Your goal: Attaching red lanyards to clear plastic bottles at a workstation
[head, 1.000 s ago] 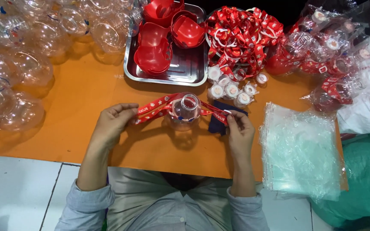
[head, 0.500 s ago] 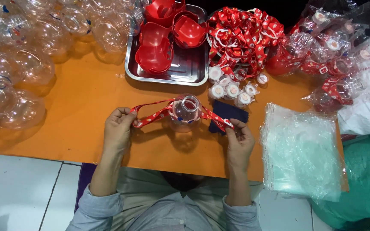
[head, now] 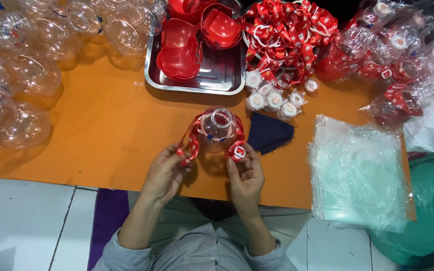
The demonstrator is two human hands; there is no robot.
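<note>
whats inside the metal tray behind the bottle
The metal tray holds a few red plastic cups, nested and overlapping, so their exact number is unclear. The tray's far end runs out of frame, so anything there cannot be seen.

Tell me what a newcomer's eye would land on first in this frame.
Probably the clear round bottle at the centre of the orange table, with a red strap looped around it and pinched by the left hand and right hand. Next come the heap of red straps at top centre-right and the steel tray of red plastic cups beside it. Clear bottles crowd the left edge.
</note>
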